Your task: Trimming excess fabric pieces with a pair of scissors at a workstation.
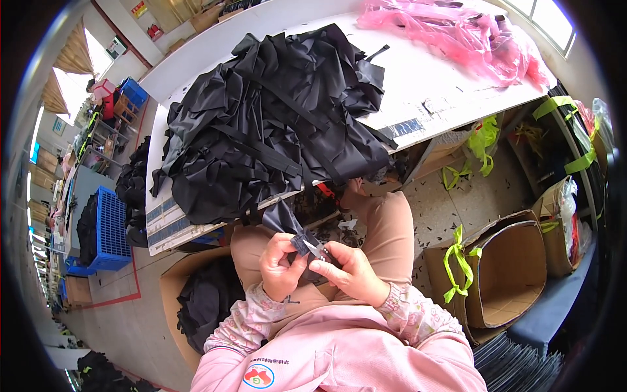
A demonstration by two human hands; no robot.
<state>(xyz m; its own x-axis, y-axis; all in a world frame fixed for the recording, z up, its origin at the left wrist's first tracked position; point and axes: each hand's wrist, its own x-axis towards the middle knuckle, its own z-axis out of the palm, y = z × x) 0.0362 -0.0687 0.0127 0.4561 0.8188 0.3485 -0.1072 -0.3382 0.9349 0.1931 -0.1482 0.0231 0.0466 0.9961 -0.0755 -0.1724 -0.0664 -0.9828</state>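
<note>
Above my lap, my left hand (279, 268) pinches a piece of black fabric (282, 217) between thumb and fingers. The fabric runs up from that hand toward the table edge. My right hand (356, 273) is closed around small metal thread snips (316, 249), thumb on the near side. Their pointed blades lie against the fabric beside my left fingertips; whether they are parted I cannot tell. Just beyond my hands, a large heap of black fabric pieces with straps (274, 111) covers much of the white table (418, 108) and hangs over its front edge.
Crumpled pink plastic sheeting (457, 36) lies on the table's far right. An open cardboard box (509, 274) with a yellow-green ribbon (460, 269) stands at my right. Another carton (171, 287) holds black fabric at my left. A blue crate (112, 228) stands farther left.
</note>
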